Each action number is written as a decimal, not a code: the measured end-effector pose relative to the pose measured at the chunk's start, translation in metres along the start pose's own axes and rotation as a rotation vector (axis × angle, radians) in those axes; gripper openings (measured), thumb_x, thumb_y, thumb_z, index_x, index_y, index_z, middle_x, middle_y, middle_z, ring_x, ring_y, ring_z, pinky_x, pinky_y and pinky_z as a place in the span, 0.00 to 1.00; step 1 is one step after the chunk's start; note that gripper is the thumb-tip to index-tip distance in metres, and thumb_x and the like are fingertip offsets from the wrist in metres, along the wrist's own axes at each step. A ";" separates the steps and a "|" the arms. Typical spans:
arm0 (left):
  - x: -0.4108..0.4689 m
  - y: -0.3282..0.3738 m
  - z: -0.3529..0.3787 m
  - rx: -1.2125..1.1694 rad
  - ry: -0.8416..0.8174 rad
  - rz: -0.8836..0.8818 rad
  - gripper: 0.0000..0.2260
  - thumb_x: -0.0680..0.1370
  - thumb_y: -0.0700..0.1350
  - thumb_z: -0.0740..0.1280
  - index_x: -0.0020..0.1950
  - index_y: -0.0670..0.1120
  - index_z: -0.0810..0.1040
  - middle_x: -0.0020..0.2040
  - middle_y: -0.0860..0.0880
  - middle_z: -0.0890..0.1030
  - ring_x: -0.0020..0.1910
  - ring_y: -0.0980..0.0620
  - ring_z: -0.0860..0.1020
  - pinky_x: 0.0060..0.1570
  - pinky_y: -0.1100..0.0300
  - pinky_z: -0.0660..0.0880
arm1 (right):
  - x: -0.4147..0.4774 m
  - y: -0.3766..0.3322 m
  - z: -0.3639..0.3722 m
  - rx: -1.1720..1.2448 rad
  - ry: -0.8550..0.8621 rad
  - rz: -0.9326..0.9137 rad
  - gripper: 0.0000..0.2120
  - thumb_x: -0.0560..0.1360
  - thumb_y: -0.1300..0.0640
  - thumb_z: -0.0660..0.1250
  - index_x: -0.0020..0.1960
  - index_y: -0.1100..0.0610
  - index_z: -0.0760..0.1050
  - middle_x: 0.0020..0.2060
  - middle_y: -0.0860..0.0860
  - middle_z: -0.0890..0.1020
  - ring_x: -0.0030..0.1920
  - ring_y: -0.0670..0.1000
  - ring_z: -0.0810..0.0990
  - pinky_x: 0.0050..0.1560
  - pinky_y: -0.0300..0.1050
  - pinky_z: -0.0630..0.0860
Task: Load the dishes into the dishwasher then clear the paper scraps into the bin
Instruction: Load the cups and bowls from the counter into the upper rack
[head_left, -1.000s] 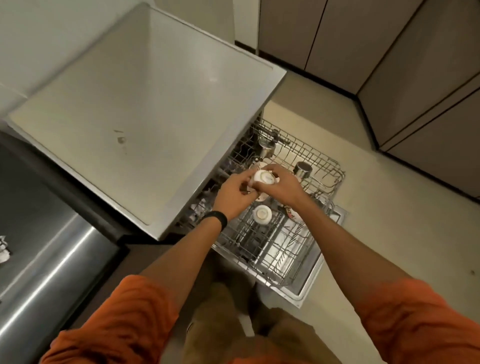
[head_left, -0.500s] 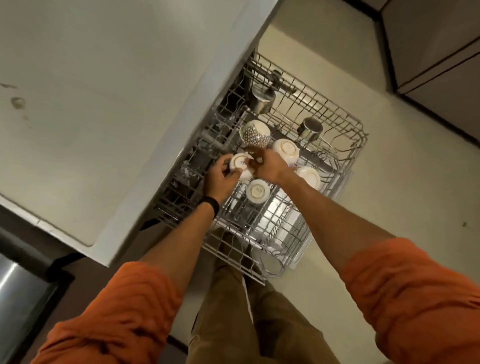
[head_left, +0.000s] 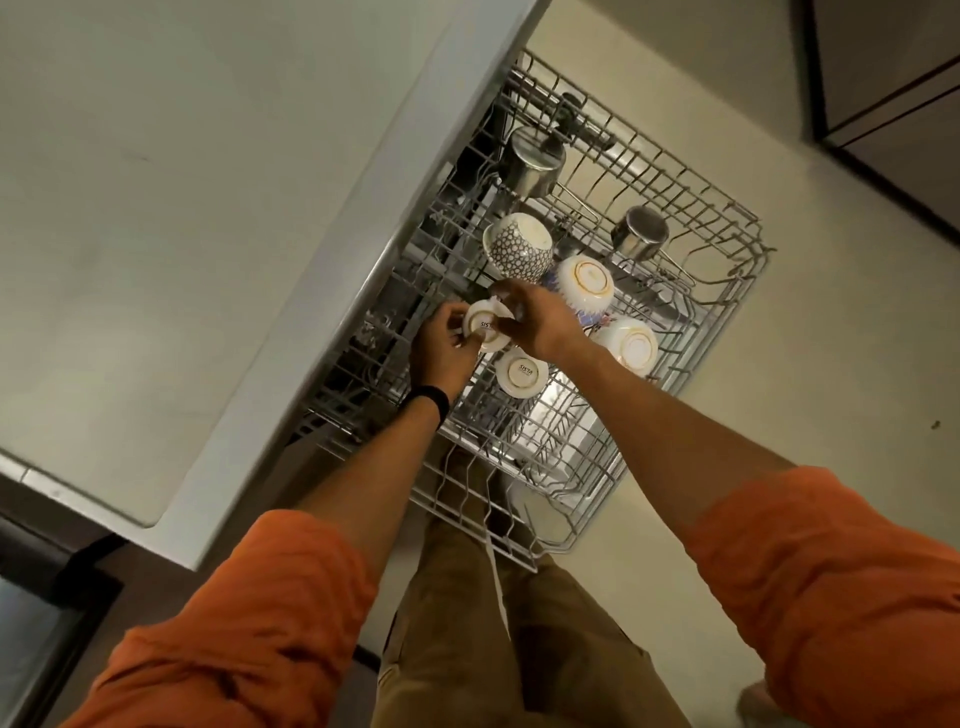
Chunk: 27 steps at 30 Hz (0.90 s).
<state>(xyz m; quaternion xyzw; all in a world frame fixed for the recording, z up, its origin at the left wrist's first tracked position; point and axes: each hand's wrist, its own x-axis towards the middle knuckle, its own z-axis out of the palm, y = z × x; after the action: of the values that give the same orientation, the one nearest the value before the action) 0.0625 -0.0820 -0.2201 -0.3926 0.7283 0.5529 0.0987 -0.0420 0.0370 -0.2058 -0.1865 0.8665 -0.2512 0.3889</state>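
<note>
The cup is inverted, base up, over the rack, near its bench-side edge. Both hands hold it. My left hand grips the near side and my right hand the far side, with fingers curled round the wall. I cannot tell whether the cup rests on the wires yet.

Status, as I judge it: loading is partly done.
- Racked, all base up: a second cup just beside this one, a patterned bowl, two white bowls and two steel pots.
- Remaining: seat this cup, load any other dishes, then clear the paper scraps. Neither scraps nor bin is in view.

Materials:
- Cups and bowls are smooth glazed ceramic, round, with gold-ringed feet.
- The pots are polished steel cylinders.
- The rack is a pale coated wire grid with upright tines.
- The bench is a flat, matt, pale slab.
</note>
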 end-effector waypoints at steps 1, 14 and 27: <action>0.001 -0.001 0.002 0.011 0.017 -0.003 0.13 0.75 0.36 0.74 0.54 0.49 0.76 0.51 0.51 0.81 0.50 0.51 0.81 0.52 0.56 0.81 | 0.001 0.000 0.002 -0.008 0.006 0.009 0.21 0.78 0.57 0.72 0.70 0.55 0.74 0.65 0.54 0.80 0.64 0.55 0.79 0.62 0.47 0.74; -0.011 0.000 0.003 0.190 0.052 0.040 0.15 0.76 0.42 0.74 0.57 0.55 0.75 0.58 0.49 0.80 0.54 0.47 0.80 0.53 0.44 0.81 | -0.035 -0.006 0.005 0.004 0.116 0.040 0.23 0.79 0.57 0.70 0.72 0.58 0.71 0.65 0.58 0.80 0.64 0.61 0.78 0.62 0.52 0.75; -0.124 0.093 -0.056 0.314 0.147 0.350 0.17 0.81 0.46 0.67 0.70 0.53 0.75 0.66 0.51 0.79 0.61 0.49 0.79 0.62 0.48 0.77 | -0.134 -0.086 -0.050 0.100 0.267 -0.134 0.17 0.82 0.54 0.65 0.70 0.54 0.74 0.61 0.52 0.82 0.56 0.54 0.83 0.56 0.51 0.79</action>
<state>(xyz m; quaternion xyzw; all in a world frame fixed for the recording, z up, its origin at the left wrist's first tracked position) 0.0986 -0.0662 -0.0599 -0.2793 0.8675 0.4116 0.0079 0.0150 0.0516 -0.0496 -0.1891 0.8826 -0.3418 0.2615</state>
